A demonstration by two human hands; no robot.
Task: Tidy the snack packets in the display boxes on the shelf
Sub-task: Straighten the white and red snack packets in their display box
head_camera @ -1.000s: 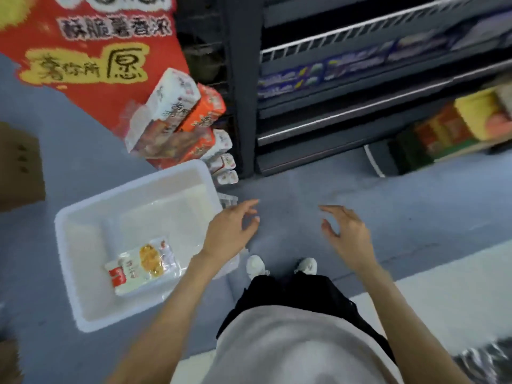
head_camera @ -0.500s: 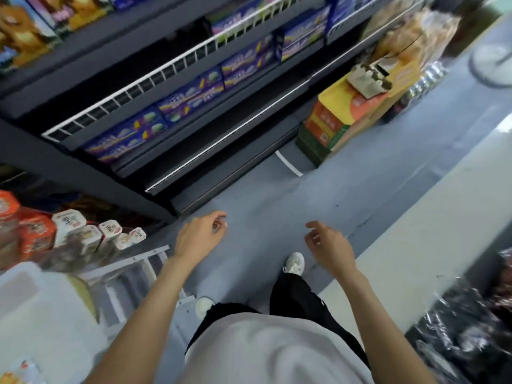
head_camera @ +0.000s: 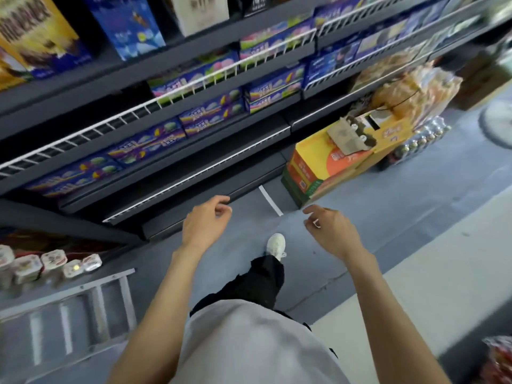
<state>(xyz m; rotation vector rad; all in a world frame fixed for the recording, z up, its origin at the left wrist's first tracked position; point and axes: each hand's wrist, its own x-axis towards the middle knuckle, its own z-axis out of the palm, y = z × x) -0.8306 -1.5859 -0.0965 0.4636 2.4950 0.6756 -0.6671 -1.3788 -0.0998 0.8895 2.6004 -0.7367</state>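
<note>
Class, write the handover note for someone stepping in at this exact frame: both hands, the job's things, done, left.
Left hand: empty, fingers loosely curled, above the floor.
Right hand: empty, relaxed, also held out in front.
Purple snack boxes sit in rows on the wire-fronted shelves, out of both hands' touch.
Done: nothing that this view shows.
Left: reach the boxes and straighten the packets; their order cannot be judged through the blur.

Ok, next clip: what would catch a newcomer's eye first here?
Probably the rows of purple snack boxes behind white wire rails on the dark shelf, running across the upper half. Below them, the left hand and right hand hang empty over the blue-grey floor. A yellow-and-orange carton stands on the floor at right.
</note>
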